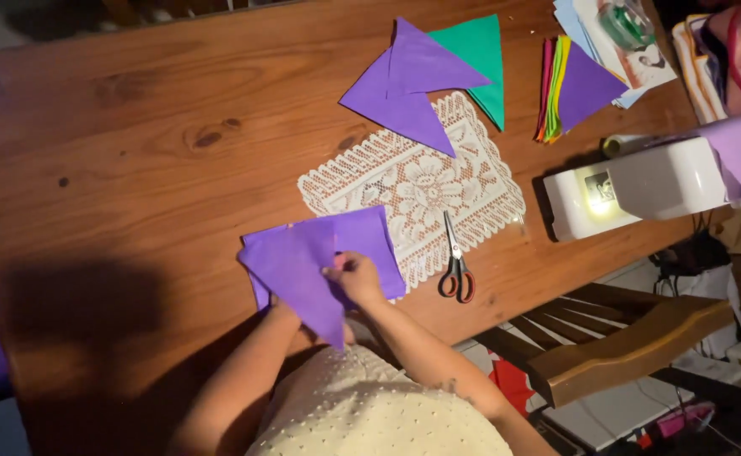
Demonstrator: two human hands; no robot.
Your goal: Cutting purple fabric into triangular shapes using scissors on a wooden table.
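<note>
Right hand [355,277] pinching purple sheet [315,257] at table [134,169] edge, left hand [279,311] grip seemingly hidden underneath, scissors [456,268] beside.

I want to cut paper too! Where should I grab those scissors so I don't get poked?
Take the scissors by the red loop handles, coming from the table edge nearest the person. They lie flat, shut, blades pointing away across the lace mat, handles on bare wood.

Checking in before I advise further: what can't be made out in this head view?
- Left hand: mostly under the purple fabric triangle.
- Right hand: small pink item at its fingertips, too small to identify.
- Sewing machine: cut off by right edge.
- Top-right stacks: blurred.
</note>
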